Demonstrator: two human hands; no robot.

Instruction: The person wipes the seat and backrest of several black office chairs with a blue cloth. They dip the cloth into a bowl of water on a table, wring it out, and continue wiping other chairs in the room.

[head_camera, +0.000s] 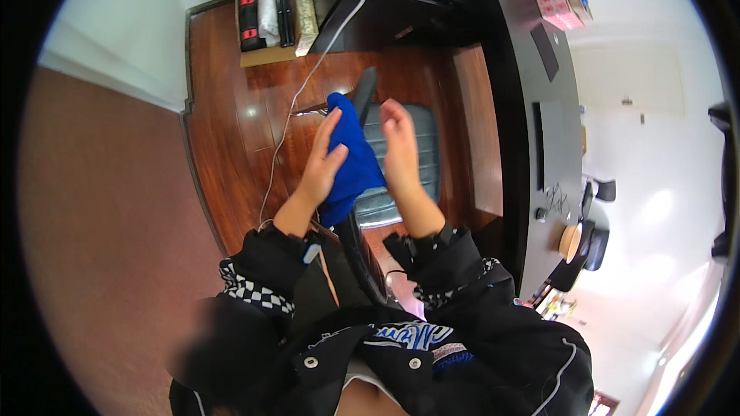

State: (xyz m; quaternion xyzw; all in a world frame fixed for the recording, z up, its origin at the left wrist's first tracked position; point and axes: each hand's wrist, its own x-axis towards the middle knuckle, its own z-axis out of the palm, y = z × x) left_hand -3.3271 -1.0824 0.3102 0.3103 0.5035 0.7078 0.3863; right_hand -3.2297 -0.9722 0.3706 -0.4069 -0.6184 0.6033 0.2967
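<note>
A blue cloth hangs draped over the black armrest of a chair, whose far end sticks out beyond it. My left hand rests along the cloth's left side, its thumb spread over the fabric from the fingers. To the right of the cloth, my right hand is held up with slightly bent fingers and nothing visible in it. Below this hand is the dark padded seat of the chair. The cloth's underside is hidden.
A white cable runs down across the wooden floor left of the chair. Beyond stands an open cardboard box of goods beside a black cabinet. A long dark desk extends along the right, with a pink patterned box on it.
</note>
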